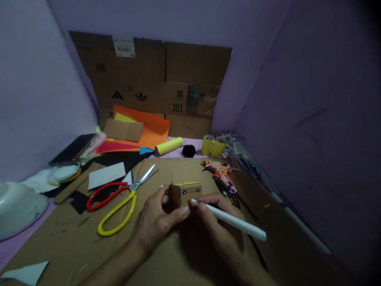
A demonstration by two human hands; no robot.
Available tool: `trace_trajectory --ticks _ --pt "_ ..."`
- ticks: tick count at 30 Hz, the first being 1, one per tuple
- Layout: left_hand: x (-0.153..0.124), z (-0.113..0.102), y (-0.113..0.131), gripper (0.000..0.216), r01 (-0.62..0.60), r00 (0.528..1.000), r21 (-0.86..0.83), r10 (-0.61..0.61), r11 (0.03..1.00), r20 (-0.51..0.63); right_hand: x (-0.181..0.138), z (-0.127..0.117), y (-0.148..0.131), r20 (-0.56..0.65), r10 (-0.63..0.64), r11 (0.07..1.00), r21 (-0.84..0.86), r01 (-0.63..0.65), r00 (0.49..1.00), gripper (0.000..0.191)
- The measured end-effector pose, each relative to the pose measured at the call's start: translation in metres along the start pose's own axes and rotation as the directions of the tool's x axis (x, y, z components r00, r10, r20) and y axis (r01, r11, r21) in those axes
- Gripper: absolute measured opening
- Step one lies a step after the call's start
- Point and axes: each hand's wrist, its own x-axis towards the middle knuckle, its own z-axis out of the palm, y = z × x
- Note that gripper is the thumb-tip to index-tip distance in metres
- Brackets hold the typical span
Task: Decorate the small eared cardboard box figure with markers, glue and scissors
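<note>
My left hand [160, 216] grips a small cardboard box [192, 192] from its left side, thumb along the lower front edge. Two dark blue dots with pale centres, like eyes, mark the box's front face, and a thin yellow edge shows behind its top. In my right hand [222, 222] is a white marker pen [238, 224], held in a writing grip. Its tip meets or nearly meets the front face below the dots; a small reddish spot shows there. To the left of my left hand lie open scissors [135, 186] with one red and one yellow handle.
A patterned glue gun [222, 174] with a dark cord lies right of the box. Behind are a yellow roll [169, 146], a black ball [189, 150] and two yellow tubes [207, 145]. Coloured sheets [154, 129] lean against a large cardboard panel [149, 71]; a phone [74, 149] lies left.
</note>
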Motion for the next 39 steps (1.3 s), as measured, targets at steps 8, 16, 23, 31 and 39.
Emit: trace_trajectory --ticks 8,16,23,31,39 --pt "0.002 -0.001 -0.007 0.056 -0.017 1.000 0.017 0.017 1.000 -0.003 -0.004 0.003 0.008 0.029 0.070 0.995 0.064 -0.072 0.997 0.019" --pt "0.002 -0.001 -0.007 0.053 -0.035 0.999 0.009 0.034 0.999 0.007 -0.007 0.005 0.013 0.059 0.109 0.992 0.052 -0.112 0.992 0.021" --pt "0.002 -0.002 -0.008 0.055 -0.040 0.999 0.081 0.041 0.996 -0.010 -0.008 0.003 0.013 0.070 0.093 0.995 0.020 -0.094 0.993 0.019" --pt "0.004 -0.003 -0.012 0.057 -0.031 0.999 0.098 0.034 0.995 -0.030 -0.005 0.003 0.009 0.048 0.045 0.999 -0.010 -0.045 0.998 0.018" --pt "0.002 -0.003 -0.008 0.055 -0.027 0.999 0.072 0.028 0.997 -0.016 -0.004 0.005 0.012 0.023 0.039 0.998 0.039 -0.040 0.999 0.018"
